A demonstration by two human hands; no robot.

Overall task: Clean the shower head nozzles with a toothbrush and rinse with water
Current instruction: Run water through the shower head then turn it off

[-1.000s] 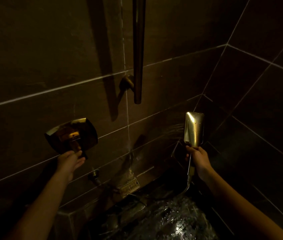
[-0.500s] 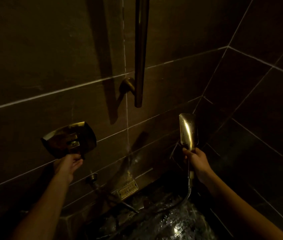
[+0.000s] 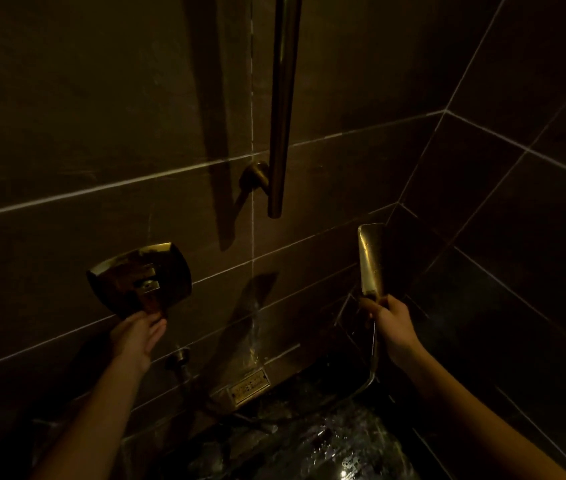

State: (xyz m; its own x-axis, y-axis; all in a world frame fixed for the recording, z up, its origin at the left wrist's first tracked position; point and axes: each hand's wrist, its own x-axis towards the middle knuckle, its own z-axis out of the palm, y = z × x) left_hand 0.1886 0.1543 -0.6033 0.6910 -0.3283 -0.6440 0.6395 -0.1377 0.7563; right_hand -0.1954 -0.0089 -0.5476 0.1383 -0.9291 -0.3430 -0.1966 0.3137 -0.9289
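Observation:
The brass hand shower head [image 3: 371, 261] is upright and turned almost edge-on, so its nozzle face is hidden. My right hand [image 3: 392, 323] is closed around its handle, and the hose [image 3: 373, 362] hangs below my fist. My left hand [image 3: 138, 336] reaches up to the tap lever [image 3: 151, 299] on the square brass wall plate [image 3: 170, 268], fingertips pinching the lever's lower end. No spray from the head is visible. A thin wet streak [image 3: 254, 327] runs down the tile joint. No toothbrush is in sight.
A vertical brass slide rail [image 3: 283, 105] is fixed to the dark tiled wall above and between my hands. Below are the hose outlet [image 3: 177, 358], a small metal label plate [image 3: 248, 388], and a wet glossy ledge [image 3: 326, 445]. The wall corner lies right of the shower head.
The shower head has turned from facing me to nearly edge-on, and the spray seen on the wall a second ago is gone. My left hand has slid lower on the lever.

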